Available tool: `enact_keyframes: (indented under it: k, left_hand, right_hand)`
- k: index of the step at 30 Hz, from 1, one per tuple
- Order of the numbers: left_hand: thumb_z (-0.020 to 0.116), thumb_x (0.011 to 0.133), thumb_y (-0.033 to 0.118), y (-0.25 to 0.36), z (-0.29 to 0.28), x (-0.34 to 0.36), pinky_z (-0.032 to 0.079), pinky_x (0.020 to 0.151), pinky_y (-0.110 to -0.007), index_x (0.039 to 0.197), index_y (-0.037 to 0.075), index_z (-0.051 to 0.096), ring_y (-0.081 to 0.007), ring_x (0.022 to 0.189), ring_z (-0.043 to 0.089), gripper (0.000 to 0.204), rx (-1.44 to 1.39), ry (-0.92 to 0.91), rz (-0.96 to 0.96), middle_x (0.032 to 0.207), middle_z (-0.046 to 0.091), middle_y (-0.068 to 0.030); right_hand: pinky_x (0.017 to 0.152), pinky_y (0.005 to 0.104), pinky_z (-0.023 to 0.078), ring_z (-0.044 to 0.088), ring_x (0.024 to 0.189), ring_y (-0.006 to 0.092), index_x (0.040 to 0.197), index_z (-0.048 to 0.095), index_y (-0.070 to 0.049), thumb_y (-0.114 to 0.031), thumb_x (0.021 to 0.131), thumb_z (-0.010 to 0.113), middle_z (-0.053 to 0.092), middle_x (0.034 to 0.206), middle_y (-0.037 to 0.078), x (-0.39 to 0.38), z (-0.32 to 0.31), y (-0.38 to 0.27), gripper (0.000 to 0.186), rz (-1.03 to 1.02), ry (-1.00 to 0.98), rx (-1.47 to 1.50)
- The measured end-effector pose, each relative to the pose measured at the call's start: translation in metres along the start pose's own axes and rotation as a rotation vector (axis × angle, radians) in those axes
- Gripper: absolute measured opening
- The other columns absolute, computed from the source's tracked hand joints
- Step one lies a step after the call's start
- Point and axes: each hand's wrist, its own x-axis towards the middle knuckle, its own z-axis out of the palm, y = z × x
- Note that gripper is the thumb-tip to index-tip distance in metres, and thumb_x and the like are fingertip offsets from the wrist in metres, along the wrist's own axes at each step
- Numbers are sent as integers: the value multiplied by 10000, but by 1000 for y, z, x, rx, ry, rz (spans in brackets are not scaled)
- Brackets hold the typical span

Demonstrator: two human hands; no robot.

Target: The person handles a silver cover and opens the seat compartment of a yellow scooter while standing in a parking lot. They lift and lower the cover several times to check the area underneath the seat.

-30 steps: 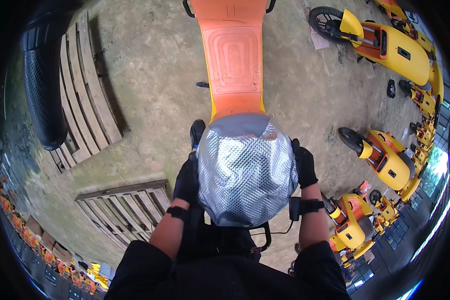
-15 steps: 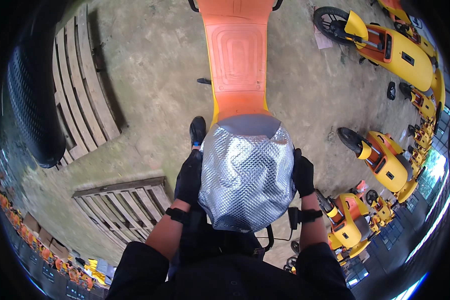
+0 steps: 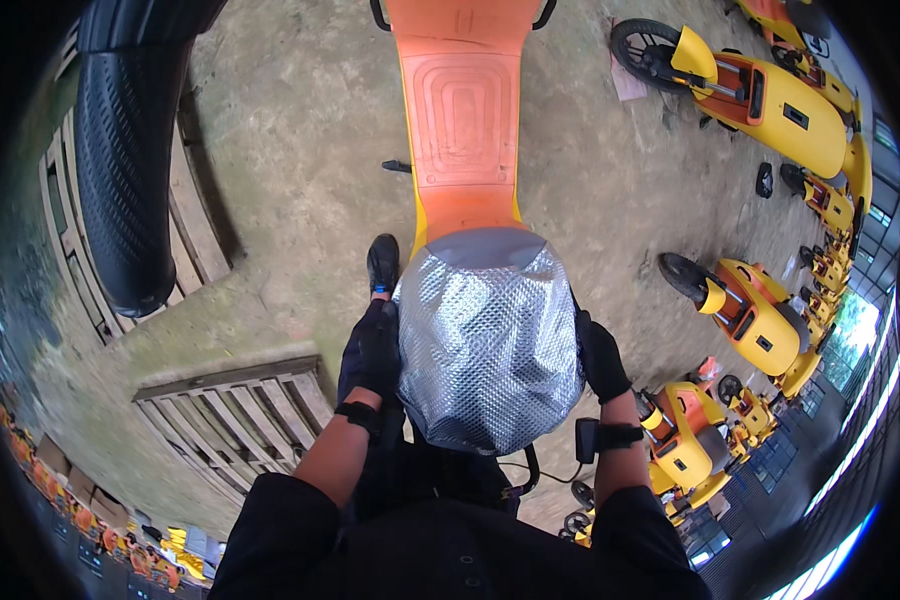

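Note:
A silver quilted foil cover (image 3: 490,350) is drawn over the seat of a scooter, wrinkled in the middle. Its front leaves a grey patch of seat (image 3: 485,248) showing, next to the orange footboard (image 3: 465,120). Gloved in black, my left hand (image 3: 378,348) presses against the cover's left side, fingers curled at its edge. My right hand (image 3: 600,358), gloved too, holds the opposite side, its fingertips partly hidden by the foil. Both wrists carry dark straps.
A black textured handlebar grip (image 3: 130,180) looms close at upper left. Wooden pallets lie on the concrete at left, one nearer (image 3: 240,420). Yellow scooters (image 3: 760,330) stand along the right. My shoe (image 3: 382,262) is left of the seat.
The cover's wrinkles have shifted, and both hands have stayed at its sides. The handlebar grip sits further right in view, while the scooter and floor have slid slightly left.

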Motion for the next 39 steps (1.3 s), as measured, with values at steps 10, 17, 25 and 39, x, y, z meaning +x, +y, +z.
enact_keyframes:
  k: [10, 17, 25, 39]
  left_hand:
    - [294, 945, 505, -84, 18, 40, 421, 593, -405, 809, -17, 603, -246, 717, 611, 622, -105, 122, 278, 699, 628, -144]
    - [212, 948, 502, -49, 8, 48, 439, 688, -388, 905, -9, 608, -296, 810, 578, 648, 23, -19, 46, 819, 621, -189]
    - [243, 945, 497, -80, 15, 57, 432, 802, -400, 1071, -8, 561, -364, 973, 574, 611, -4, -53, -105, 994, 609, -248]
    - [235, 939, 541, -72, 13, 47, 429, 632, -411, 781, -32, 617, -271, 655, 570, 706, 80, 96, 87, 664, 610, -187]
  right_hand:
    - [525, 380, 392, 517, 585, 306, 812, 506, -17, -311, 979, 293, 539, 632, 153, 18, 29, 17, 399, -187, 183, -266]
    - [563, 415, 416, 541, 657, 338, 905, 506, -36, -245, 924, 356, 553, 693, 171, -2, 42, 21, 258, -99, 253, -327]
    - [557, 413, 444, 562, 681, 317, 1092, 478, -73, -132, 860, 433, 546, 725, 136, -5, 32, 24, 243, -226, 207, -522]
    - [512, 421, 431, 561, 635, 330, 955, 473, -47, -157, 888, 410, 557, 700, 152, 17, 38, 28, 144, -279, 232, -513]
